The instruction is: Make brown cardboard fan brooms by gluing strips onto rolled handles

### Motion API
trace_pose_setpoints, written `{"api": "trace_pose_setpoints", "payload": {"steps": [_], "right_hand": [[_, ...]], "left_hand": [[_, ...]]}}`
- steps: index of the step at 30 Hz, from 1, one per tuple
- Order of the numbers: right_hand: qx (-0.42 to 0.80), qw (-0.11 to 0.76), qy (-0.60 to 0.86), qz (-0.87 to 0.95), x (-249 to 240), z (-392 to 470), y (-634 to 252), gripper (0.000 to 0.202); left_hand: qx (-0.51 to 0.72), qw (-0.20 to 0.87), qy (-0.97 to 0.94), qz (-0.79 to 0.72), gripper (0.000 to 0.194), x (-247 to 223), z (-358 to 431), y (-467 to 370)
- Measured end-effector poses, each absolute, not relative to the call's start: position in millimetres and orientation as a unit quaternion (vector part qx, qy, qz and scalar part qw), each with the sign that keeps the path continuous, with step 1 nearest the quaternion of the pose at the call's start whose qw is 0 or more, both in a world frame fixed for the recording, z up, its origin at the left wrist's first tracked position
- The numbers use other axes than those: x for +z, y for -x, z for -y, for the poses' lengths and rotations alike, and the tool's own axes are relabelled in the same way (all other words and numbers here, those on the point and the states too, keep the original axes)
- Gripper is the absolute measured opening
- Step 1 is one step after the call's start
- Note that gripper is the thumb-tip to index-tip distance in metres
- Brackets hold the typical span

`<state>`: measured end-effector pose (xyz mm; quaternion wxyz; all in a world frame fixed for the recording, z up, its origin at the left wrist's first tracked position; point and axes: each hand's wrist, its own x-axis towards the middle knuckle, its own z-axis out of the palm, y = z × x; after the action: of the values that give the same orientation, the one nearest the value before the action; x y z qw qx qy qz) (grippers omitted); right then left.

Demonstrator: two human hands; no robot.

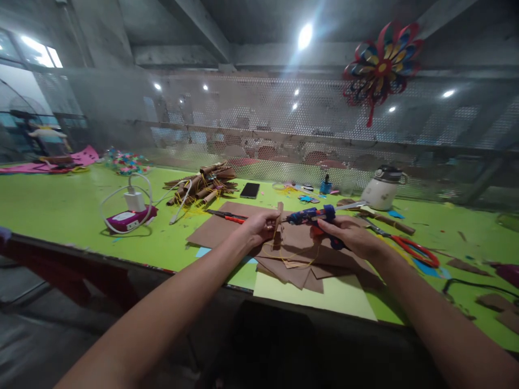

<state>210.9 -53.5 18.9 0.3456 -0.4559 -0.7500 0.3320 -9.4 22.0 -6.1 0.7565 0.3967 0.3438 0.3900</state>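
Observation:
In my right hand (346, 232) is a blue hot glue gun (312, 215), a clear glue stick (351, 205) jutting from its back end. Its nozzle points left and meets, or nearly meets, a narrow upright piece of brown cardboard (278, 229). My left hand (263, 227) pinches that piece between thumb and fingers. A thin yellow string (312, 260) loops below it. Beneath both hands lie brown cardboard sheets (298, 275) on a pale yellow sheet (344, 294). Pliers with red handles (233, 217) rest beside my left hand.
On the green table (65, 205) are a purple power strip (128, 219) with a white charger, a pile of cardboard rolls (203, 186) and a phone (250, 190). To the right are orange-handled scissors (417, 251) and a white jug (381, 190). A perforated metal screen (251, 129) stands behind.

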Motion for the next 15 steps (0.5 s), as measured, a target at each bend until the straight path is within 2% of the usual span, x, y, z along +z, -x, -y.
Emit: {"api": "trace_pose_setpoints", "payload": {"steps": [15], "right_hand": [[0.342, 0.366, 0.480, 0.720, 14.2, 50.5, -209.8, 0.044]], "left_hand": [[0.392, 0.761, -0.371, -0.361, 0.011, -4.6, -21.1, 8.4]]}}
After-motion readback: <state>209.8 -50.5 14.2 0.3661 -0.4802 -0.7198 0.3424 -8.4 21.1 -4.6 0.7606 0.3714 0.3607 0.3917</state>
